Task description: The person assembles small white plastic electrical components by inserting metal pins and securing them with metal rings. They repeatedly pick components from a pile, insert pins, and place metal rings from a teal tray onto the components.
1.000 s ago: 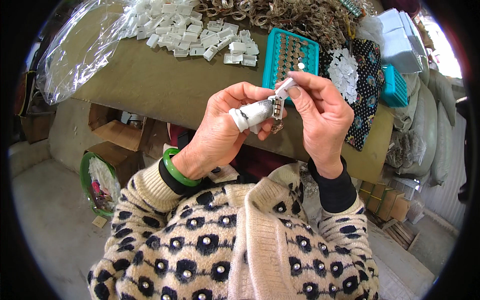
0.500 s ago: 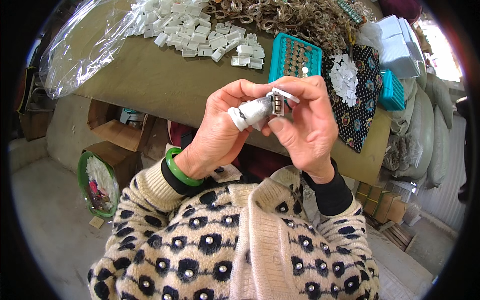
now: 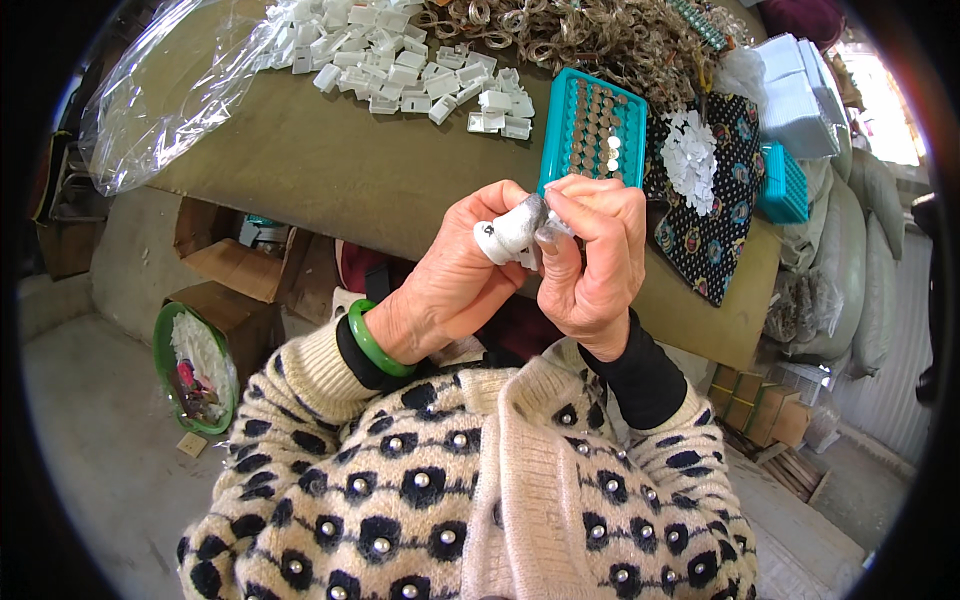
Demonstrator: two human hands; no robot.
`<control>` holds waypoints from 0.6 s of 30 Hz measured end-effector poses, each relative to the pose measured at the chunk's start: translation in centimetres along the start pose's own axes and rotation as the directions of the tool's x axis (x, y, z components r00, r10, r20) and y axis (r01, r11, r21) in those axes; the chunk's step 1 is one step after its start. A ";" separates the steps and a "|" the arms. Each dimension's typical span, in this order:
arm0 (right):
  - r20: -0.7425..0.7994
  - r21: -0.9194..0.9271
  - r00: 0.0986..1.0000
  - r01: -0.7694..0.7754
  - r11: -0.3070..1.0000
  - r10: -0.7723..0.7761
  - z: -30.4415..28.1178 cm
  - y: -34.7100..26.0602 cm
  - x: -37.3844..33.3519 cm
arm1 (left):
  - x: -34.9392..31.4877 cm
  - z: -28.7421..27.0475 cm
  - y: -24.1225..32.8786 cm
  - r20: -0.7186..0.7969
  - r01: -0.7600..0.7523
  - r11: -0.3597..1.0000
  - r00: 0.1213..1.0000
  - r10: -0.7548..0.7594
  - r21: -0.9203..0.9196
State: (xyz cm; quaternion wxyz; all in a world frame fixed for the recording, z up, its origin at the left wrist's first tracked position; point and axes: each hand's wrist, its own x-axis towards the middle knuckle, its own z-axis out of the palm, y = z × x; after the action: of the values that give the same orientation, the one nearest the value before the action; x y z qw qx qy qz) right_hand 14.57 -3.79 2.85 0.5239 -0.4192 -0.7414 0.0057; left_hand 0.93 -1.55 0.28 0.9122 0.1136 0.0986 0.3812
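A small white plastic battery case (image 3: 556, 226) sits between my two hands above the table's front edge, mostly covered by the fingers. My left hand (image 3: 445, 250) grips it from the left; its thumb is wrapped in a white covering (image 3: 512, 232), greyed at the tip. From the other side my right hand (image 3: 597, 265) pinches the case between thumb and fingers. Just beyond the hands lies a turquoise tray (image 3: 552, 130) holding rows of coin cells (image 3: 597, 118). Loose white battery cases (image 3: 405, 72) are heaped at the far left of it.
Tangled thin wire bundles (image 3: 570, 40) cover the table's back. Small white plastic pieces (image 3: 690, 160) lie on a patterned black cloth (image 3: 727, 235). A turquoise basket (image 3: 783, 182), clear plastic bag (image 3: 165, 110) and stacked white trays (image 3: 797, 90) flank them. A green basket (image 3: 160, 365) stands on the floor.
Both hands have drawn closer together, the right one shifting left. The case's open side with metal cells, visible before, is now hidden behind fingers.
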 end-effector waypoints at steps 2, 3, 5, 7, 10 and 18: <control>-0.009 -0.010 1.000 -0.021 1.000 0.021 0.1 -0.1 -0.1 | 0.1 0.1 0.1 -0.012 0.006 1.000 1.000 -0.006 0.001; 0.019 -0.009 0.998 -0.067 0.998 0.068 -0.2 -0.2 -0.2 | 0.1 0.2 0.2 -0.017 0.004 1.000 1.000 -0.004 0.005; 0.089 -0.011 0.982 -0.166 0.986 0.166 -0.8 -0.4 -0.6 | 0.1 0.4 0.7 -0.023 0.000 0.998 1.000 0.001 0.066; 0.060 0.054 0.973 -0.224 0.973 0.221 -1.2 -0.5 -1.0 | 0.1 0.7 1.3 -0.023 -0.011 0.984 1.000 0.016 0.180; 0.037 0.146 0.959 -0.285 0.947 0.282 -1.9 -0.5 -1.6 | 0.0 1.3 1.5 0.047 -0.173 0.905 0.985 0.168 0.390; 0.140 0.016 0.943 -0.305 0.952 0.300 -3.4 -1.1 -1.8 | 0.1 1.5 0.9 0.127 -0.290 0.538 0.939 0.320 0.792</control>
State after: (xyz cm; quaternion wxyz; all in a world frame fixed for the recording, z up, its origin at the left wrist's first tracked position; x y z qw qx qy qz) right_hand 16.75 -7.14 3.49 0.4727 -0.5170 -0.7019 0.1285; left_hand 0.75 -1.05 1.99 0.6808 0.5194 0.2525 0.4506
